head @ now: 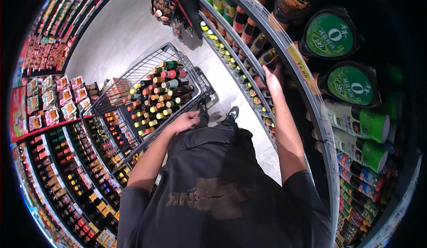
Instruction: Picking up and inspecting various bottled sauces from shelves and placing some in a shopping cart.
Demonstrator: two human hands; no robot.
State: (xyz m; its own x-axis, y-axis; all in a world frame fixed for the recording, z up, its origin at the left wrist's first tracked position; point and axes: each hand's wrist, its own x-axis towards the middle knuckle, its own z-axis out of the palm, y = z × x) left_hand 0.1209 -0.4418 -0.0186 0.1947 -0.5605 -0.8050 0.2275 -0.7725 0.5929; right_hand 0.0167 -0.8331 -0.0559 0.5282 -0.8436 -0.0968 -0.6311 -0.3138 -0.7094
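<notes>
My right hand (275,79) reaches into a middle shelf on the right, beside dark sauce bottles (267,56). Its fingers are partly hidden in shadow, so I cannot tell whether they grip a bottle. Loosely curled, my left hand (184,121) is in front of my waist, near the side of a wire shopping cart (133,67), with nothing visible in it. Many capped glass bottles (176,82) stand packed in the cart, their caps mostly orange, yellow and tan. More small bottles (115,124) show through the cart's handle end.
Large dark bottles with green labels (330,34) fill the upper right shelf, behind a clear-fronted shelf edge (293,54). Leftward, a red-edged display holds snack packs (51,96) above shelves of jars (76,181). Pale floor tiles (110,47) run beyond the cart.
</notes>
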